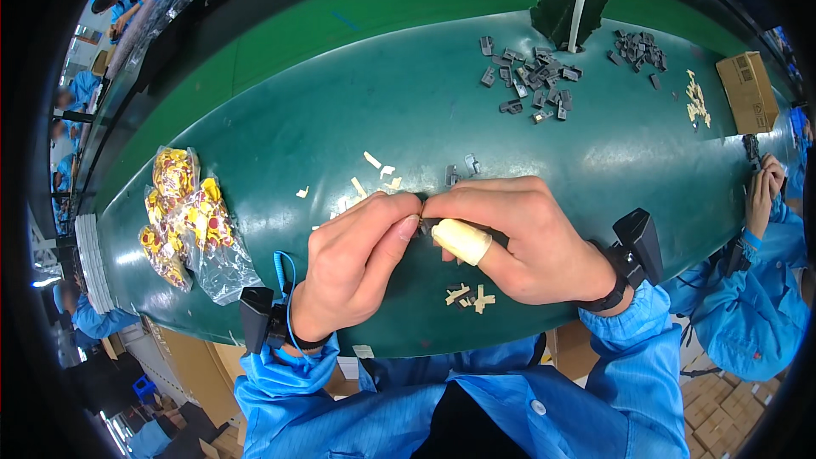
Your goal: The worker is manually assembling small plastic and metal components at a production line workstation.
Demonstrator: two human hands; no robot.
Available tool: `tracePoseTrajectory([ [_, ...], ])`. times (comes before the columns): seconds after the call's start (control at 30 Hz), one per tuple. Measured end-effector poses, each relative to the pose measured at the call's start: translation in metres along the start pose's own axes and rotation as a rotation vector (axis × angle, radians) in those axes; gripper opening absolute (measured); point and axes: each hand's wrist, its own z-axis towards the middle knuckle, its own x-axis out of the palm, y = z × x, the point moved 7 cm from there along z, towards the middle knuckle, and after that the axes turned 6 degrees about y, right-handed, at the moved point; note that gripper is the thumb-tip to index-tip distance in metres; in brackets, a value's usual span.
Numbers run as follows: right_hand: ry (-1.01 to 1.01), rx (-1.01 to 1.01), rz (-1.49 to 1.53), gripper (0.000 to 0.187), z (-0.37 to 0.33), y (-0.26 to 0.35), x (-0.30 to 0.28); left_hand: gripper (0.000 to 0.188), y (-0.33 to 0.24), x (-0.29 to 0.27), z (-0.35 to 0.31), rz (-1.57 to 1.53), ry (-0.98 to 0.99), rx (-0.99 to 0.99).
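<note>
My left hand (353, 255) and my right hand (520, 242) meet over the green table, fingertips pinched together on a small dark plastic part (427, 226). Most of that part is hidden by the fingers. A cream finger cot (462, 240) covers my right thumb. Just beyond my hands lie a few dark grey plastic parts (451, 176). Loose cream strips (371, 159) are scattered beyond my left hand. Closer to me, below my right hand, sits a small heap of cream and dark pieces (470, 297).
Heaps of dark grey plastic parts (540, 76) lie at the far right, near an upright post (583, 0). Further right are cream pieces (697, 102), a cardboard box (748, 89) and a co-worker's hands (762, 195). Clear bags of yellow-and-red pieces (183, 221) lie left.
</note>
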Motion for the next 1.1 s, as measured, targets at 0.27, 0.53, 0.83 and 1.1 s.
tracePoseTrajectory([
  [0.27,-0.018,-0.006,0.007,0.023,0.0,0.001,0.0,0.011,0.002,0.0,0.0,-0.04,0.015,-0.033],
  [0.53,-0.002,-0.029,-0.063,0.023,-0.001,-0.001,0.003,0.012,0.005,0.001,0.001,0.058,0.01,-0.033],
  [0.83,-0.091,-0.034,-0.056,0.02,-0.002,-0.004,-0.006,0.003,0.019,-0.038,-0.003,0.268,-0.083,-0.21],
  [1.1,-0.151,0.173,0.196,0.024,-0.007,-0.01,-0.007,0.008,0.016,-0.039,-0.004,0.256,-0.163,-0.228],
])
